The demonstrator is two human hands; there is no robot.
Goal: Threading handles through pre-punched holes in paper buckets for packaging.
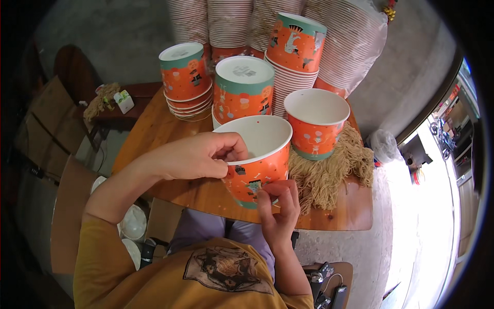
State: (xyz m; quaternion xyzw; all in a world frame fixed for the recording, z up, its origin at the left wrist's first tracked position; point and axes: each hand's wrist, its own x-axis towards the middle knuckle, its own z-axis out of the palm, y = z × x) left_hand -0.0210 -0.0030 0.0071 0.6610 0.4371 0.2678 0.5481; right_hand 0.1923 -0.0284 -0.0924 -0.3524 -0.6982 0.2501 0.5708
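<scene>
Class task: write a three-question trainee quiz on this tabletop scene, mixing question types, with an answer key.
1. True or false: the left hand grips the rim of the tilted orange paper bucket.
2. Which lies right of that bucket? A) pile of tan string B) a metal pan
3. Fill in: the right hand fingers touch the bucket near its ____.

Key: 1 true; 2 A; 3 base.

Straw-coloured twine bundle (329,172), stacked cups (296,77)
</scene>
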